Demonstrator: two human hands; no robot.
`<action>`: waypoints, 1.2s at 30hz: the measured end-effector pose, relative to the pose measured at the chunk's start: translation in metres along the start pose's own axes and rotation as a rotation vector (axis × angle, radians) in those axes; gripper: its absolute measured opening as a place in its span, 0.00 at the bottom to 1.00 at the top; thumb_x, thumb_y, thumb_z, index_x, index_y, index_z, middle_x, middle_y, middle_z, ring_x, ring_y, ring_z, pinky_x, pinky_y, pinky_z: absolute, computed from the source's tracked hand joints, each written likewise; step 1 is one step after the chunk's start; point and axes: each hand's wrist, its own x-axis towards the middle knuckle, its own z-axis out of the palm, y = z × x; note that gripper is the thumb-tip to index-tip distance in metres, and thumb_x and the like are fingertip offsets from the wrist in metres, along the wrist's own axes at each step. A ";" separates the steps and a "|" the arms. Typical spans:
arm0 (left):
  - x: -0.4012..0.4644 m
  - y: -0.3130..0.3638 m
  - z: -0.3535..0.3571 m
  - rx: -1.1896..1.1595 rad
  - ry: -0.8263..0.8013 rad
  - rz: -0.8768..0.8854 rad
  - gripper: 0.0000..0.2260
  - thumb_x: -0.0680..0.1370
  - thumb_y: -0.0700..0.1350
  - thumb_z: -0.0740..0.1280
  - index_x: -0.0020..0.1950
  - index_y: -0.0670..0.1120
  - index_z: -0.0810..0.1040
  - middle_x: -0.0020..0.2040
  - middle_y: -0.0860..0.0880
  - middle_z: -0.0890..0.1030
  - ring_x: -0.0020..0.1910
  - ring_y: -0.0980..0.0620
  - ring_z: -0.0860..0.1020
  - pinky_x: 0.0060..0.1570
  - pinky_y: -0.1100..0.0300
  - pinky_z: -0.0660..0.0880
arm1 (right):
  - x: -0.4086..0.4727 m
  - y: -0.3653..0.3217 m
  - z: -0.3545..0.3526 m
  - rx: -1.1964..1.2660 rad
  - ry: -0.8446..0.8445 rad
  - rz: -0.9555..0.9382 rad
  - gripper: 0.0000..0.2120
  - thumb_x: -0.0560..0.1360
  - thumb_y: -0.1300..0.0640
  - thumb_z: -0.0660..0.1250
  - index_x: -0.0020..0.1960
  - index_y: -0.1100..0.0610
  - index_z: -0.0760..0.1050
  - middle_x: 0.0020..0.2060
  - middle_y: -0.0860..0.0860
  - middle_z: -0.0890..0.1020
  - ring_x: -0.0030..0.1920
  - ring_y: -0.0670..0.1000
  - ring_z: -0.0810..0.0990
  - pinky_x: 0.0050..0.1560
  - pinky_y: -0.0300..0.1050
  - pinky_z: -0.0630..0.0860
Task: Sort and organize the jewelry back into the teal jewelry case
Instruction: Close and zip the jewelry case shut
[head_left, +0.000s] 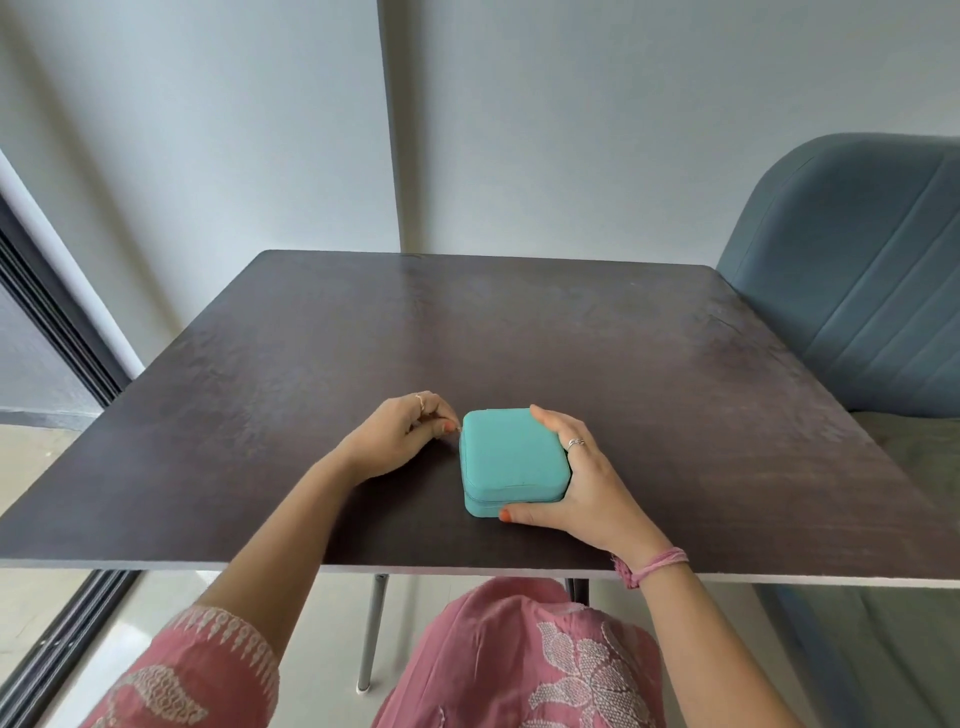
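While the right hand (576, 483) grips it, the closed case (511, 460) sits beside the left hand (402, 436).

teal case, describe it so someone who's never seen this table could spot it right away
Start at the dark brown table and look toward its near edge, between the person's two hands. The teal case lies flat there, closed, with the right hand gripping its right side and the left hand pinching something small at its left edge. It is a small rounded square box, the only bright teal object on the tabletop.
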 end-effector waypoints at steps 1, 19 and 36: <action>-0.006 0.000 -0.001 0.008 0.000 0.004 0.10 0.79 0.39 0.64 0.46 0.54 0.77 0.46 0.55 0.82 0.46 0.60 0.78 0.48 0.70 0.72 | 0.000 0.000 0.000 0.004 0.000 0.000 0.50 0.60 0.44 0.80 0.75 0.45 0.56 0.69 0.39 0.60 0.67 0.39 0.62 0.65 0.33 0.62; -0.071 0.035 0.035 -0.064 -0.081 0.150 0.03 0.75 0.44 0.71 0.48 0.48 0.83 0.44 0.55 0.81 0.41 0.57 0.79 0.43 0.66 0.75 | -0.001 0.001 0.002 -0.012 -0.018 0.007 0.51 0.62 0.45 0.79 0.76 0.47 0.53 0.71 0.41 0.57 0.69 0.41 0.59 0.69 0.39 0.62; -0.042 0.044 0.056 -0.509 0.191 -0.097 0.20 0.75 0.54 0.70 0.66 0.59 0.70 0.68 0.58 0.70 0.66 0.59 0.71 0.67 0.54 0.70 | -0.059 -0.022 0.055 0.076 0.696 -0.038 0.09 0.69 0.58 0.76 0.40 0.52 0.74 0.39 0.47 0.76 0.37 0.44 0.79 0.40 0.35 0.76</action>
